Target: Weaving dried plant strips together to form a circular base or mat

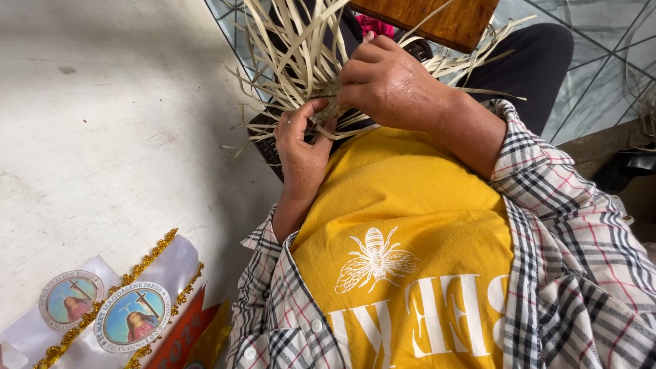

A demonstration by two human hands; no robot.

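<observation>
Strips (301,61) seemingly between both hands' grips

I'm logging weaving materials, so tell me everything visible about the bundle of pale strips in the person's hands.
The bundle of pale strips is flat, narrow, straw-coloured, like dried leaf or cane. Loose ends fan outward and up; near the lap they gather into a small woven start. The left hand pinches it from below, the right hand covers it from above. A wooden board lies over some strips.

L hand (301,147) fingers curled, R hand (386,82) fingers pinched, wrists close, forearms bent
</observation>
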